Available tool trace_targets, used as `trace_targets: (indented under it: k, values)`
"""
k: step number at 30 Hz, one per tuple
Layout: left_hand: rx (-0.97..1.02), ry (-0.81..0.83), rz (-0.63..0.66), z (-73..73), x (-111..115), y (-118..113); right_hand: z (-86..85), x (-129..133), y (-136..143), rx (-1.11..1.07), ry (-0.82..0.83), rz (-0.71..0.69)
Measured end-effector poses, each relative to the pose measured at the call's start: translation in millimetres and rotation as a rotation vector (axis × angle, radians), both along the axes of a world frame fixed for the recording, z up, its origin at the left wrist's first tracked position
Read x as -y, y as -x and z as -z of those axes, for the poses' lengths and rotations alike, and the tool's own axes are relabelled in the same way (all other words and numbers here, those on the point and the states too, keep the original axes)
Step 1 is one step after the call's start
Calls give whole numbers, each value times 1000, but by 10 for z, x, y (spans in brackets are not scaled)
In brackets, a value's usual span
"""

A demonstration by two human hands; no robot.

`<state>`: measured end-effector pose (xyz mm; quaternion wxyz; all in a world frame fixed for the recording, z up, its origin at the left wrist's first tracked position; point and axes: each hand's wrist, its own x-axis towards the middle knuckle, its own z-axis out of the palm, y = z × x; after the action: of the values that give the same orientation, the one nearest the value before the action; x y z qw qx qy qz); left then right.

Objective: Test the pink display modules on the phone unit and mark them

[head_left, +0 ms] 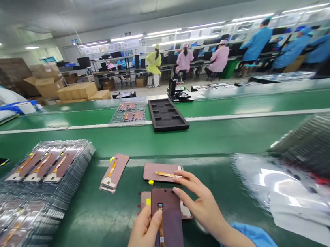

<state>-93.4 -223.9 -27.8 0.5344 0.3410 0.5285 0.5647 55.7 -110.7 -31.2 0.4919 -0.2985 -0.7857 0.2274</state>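
Between the thumb and fingers of my left hand [143, 235] is a phone display panel [173, 224], brown-backed with an orange flex cable, held by its left edge. My right hand [202, 202] has thumb and fingers apart. Its thumb tip is at the panel's upper right corner, and its fingertips reach over the end of a second display panel [151, 170] lying crosswise behind. Under the held panel, partly hidden, lies another panel [145, 196] with a yellow tab. A small stack of display panels [117, 169] rests to the left.
At left, stacked clear trays [76, 168] hold several panels. More clear trays [317, 139] and plastic sheets [286, 200] lie at right. A black compartment tray [168, 117] and a loaded clear tray [117, 116] stand across the green bench [215, 132]. Co-workers sit and stand beyond.
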Motion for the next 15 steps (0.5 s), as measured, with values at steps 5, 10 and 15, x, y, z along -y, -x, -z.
trace_targets:
  k: [5,10,15]
  values:
    - [14,-10,-14,63,-4,-34,41,21,1,57,-406,88]
    - [-41,13,-69,70,-43,-2,-56,209,3,42,-439,-104]
    - [-122,8,-109,112,-96,45,-230,329,-41,-25,-310,-342]
